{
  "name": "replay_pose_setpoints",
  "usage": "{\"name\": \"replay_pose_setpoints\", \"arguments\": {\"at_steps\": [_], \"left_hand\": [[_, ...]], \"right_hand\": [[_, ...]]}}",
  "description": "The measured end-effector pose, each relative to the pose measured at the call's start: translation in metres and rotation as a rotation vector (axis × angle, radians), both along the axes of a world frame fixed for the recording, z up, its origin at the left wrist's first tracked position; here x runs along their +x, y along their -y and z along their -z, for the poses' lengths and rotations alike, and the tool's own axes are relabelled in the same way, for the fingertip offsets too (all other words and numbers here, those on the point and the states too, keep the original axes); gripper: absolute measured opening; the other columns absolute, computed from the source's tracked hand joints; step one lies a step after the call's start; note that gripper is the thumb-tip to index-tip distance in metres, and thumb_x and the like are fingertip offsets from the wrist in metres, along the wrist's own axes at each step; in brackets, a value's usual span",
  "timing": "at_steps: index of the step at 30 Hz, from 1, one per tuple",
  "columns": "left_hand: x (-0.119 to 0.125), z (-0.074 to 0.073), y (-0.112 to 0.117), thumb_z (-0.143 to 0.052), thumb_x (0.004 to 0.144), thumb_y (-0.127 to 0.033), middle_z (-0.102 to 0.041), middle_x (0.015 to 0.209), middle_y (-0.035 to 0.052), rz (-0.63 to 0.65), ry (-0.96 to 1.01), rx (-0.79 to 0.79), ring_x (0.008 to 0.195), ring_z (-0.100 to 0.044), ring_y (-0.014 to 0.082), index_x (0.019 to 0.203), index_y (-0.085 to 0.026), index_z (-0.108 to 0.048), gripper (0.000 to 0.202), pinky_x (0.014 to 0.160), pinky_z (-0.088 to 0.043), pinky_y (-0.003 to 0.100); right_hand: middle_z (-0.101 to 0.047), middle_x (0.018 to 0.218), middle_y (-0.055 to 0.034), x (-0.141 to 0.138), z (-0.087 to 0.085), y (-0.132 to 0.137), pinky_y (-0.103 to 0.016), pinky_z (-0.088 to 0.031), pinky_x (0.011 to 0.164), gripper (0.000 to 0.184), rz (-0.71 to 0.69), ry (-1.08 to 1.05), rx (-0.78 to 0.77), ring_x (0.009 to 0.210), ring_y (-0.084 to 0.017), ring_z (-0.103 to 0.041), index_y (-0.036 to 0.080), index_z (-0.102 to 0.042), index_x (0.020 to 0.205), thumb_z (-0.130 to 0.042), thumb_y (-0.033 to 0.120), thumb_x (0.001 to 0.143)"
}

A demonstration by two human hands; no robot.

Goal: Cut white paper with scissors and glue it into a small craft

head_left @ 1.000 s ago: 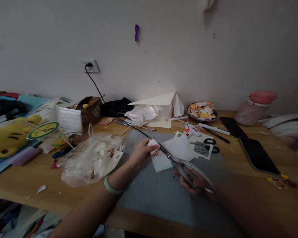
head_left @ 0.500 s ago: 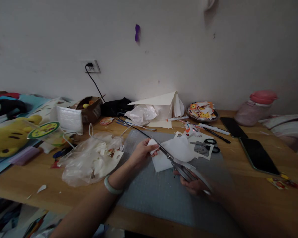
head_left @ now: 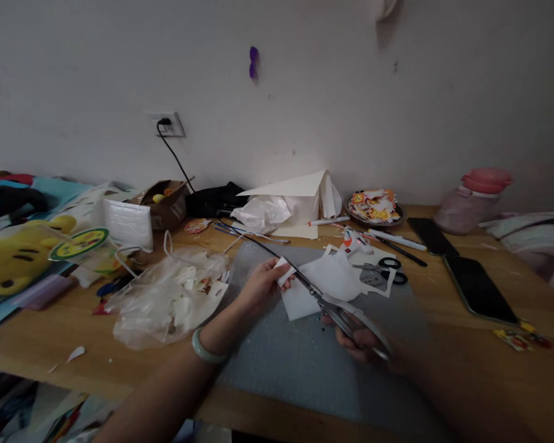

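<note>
A small white piece of paper point(head_left: 284, 269) is pinched between the thumb and fingers of my left hand point(head_left: 263, 283). My right hand point(head_left: 357, 344) is closed around the handles of large grey scissors point(head_left: 335, 311). Their blades point up and left, against the edge of that small piece. Beneath the blades, white sheets point(head_left: 330, 277) lie on a grey cutting mat point(head_left: 277, 363). Small black-handled scissors point(head_left: 390, 271) rest on cut paper to the right, beside a white hot glue gun point(head_left: 354, 242).
At the left stands a clear plastic bag point(head_left: 166, 301) with paper scraps. A plate of printed cutouts point(head_left: 373, 209), pens point(head_left: 397, 240), two phones point(head_left: 480, 289) and a pink-lidded bottle point(head_left: 471, 200) sit at the right. A black cord point(head_left: 178, 157) runs from the wall socket.
The small paper in my left hand has turned slightly and shows narrower beside the blade. My right hand and the large scissors stay nearly in place.
</note>
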State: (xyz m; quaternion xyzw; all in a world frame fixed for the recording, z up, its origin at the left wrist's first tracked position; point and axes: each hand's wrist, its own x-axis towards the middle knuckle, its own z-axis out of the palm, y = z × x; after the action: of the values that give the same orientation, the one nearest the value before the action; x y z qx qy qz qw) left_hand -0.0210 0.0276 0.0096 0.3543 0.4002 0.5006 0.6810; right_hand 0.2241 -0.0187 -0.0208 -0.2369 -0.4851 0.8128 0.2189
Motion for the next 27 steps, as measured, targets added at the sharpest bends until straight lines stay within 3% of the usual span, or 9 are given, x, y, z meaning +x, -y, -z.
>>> {"name": "replay_pose_setpoints", "arguments": {"at_steps": [4, 12, 17, 21, 27], "left_hand": [[-0.002, 0.002, -0.002, -0.072, 0.065, -0.022, -0.06, 0.055, -0.0006, 0.025, -0.032, -0.03, 0.038, -0.046, 0.0048, 0.066, -0.015, -0.048, 0.025, 0.036, -0.028, 0.017], [0.001, 0.003, 0.0, -0.074, 0.063, -0.02, -0.062, 0.061, 0.0005, 0.039, -0.028, -0.051, 0.041, -0.052, 0.0062, 0.068, -0.015, -0.048, 0.027, 0.036, -0.032, 0.016], [0.0, 0.009, -0.001, -0.063, 0.077, -0.028, -0.062, 0.061, 0.0026, 0.03, -0.041, -0.054, 0.044, -0.057, 0.0091, 0.073, -0.013, -0.052, 0.019, 0.037, -0.037, 0.016], [0.0, 0.01, -0.001, -0.059, 0.081, -0.027, -0.061, 0.058, 0.0021, 0.043, -0.044, -0.079, 0.044, -0.057, 0.0087, 0.075, -0.012, -0.056, 0.017, 0.038, -0.038, 0.016], [0.0, 0.012, 0.0, -0.054, 0.085, -0.037, -0.068, 0.076, 0.0083, 0.138, -0.014, -0.133, 0.047, -0.059, 0.0074, 0.081, -0.009, -0.065, 0.03, 0.04, -0.04, 0.014]], "right_hand": [[-0.041, 0.072, 0.0039, 0.002, -0.004, 0.001, -0.016, -0.017, 0.036, 0.059, -0.025, -0.054, 0.051, 0.043, 0.0, -0.025, 0.019, -0.056, 0.113, -0.057, 0.062, 0.073], [-0.039, 0.071, 0.0037, 0.002, 0.0, 0.003, -0.017, -0.015, 0.037, 0.058, -0.01, -0.068, 0.027, 0.044, -0.001, -0.023, 0.019, -0.059, 0.108, -0.055, 0.065, 0.073], [-0.039, 0.072, 0.0033, 0.003, 0.007, 0.005, -0.017, -0.016, 0.037, 0.057, 0.05, -0.07, 0.016, 0.045, -0.001, -0.024, 0.019, -0.058, 0.109, -0.055, 0.064, 0.074], [-0.04, 0.072, 0.0037, 0.002, 0.006, 0.005, -0.017, -0.015, 0.037, 0.055, 0.043, -0.088, -0.031, 0.044, 0.0, -0.022, 0.02, -0.059, 0.105, -0.057, 0.064, 0.072], [-0.04, 0.071, 0.0042, 0.002, 0.002, 0.004, -0.016, -0.015, 0.036, 0.057, 0.041, -0.067, -0.04, 0.043, 0.0, -0.022, 0.018, -0.059, 0.106, -0.06, 0.062, 0.07]]}}
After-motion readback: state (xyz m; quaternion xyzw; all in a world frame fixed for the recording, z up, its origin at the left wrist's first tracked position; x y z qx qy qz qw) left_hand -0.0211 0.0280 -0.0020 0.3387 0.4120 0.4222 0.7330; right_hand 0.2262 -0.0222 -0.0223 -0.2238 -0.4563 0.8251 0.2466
